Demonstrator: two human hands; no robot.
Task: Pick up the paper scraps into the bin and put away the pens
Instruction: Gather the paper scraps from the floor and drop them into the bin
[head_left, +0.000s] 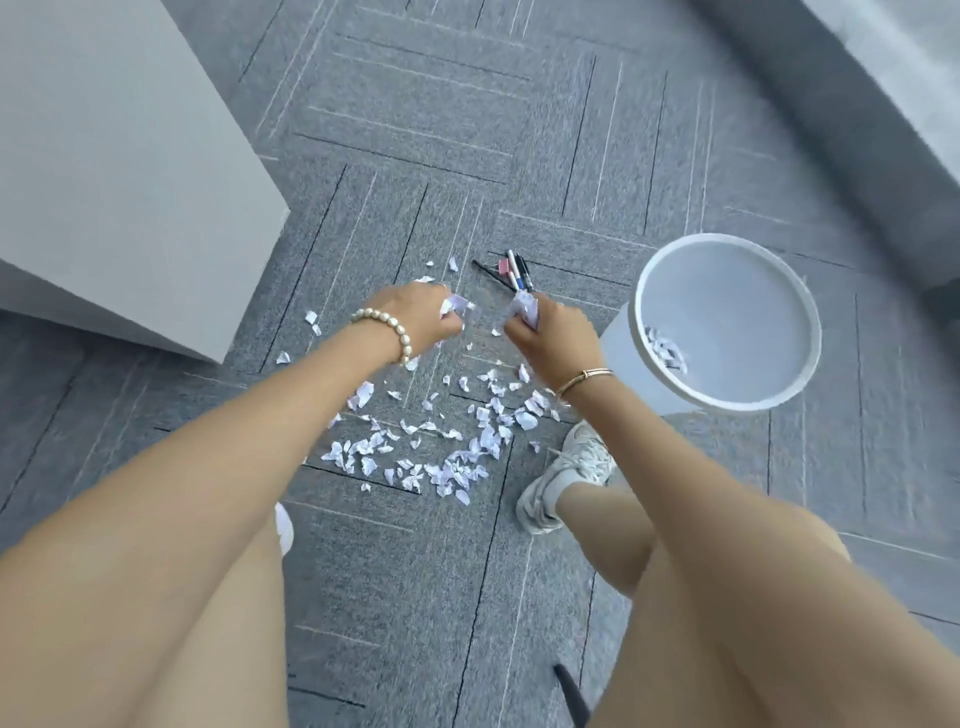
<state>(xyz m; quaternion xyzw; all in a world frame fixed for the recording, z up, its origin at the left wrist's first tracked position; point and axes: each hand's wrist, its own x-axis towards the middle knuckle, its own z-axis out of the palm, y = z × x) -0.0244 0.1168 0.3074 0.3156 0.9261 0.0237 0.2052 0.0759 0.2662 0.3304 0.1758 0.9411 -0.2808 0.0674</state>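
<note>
Several white paper scraps (447, 447) lie scattered on the grey carpet in front of me. My left hand (421, 317), with a pearl bracelet on the wrist, grips a bunch of scraps above the pile. My right hand (550, 332), with a thin bangle, also grips a bunch of scraps, just left of the white round bin (639, 322). The bin holds a few scraps at its bottom. Several pens (514, 273) and a small pink item lie together on the carpet just beyond my hands.
A white cabinet or box (119, 187) stands at the left. My white sneaker (566, 478) is planted beside the bin, and my bare knees fill the bottom. A dark wall base (841, 119) curves along the upper right. A black pointed object (571, 693) shows near the bottom.
</note>
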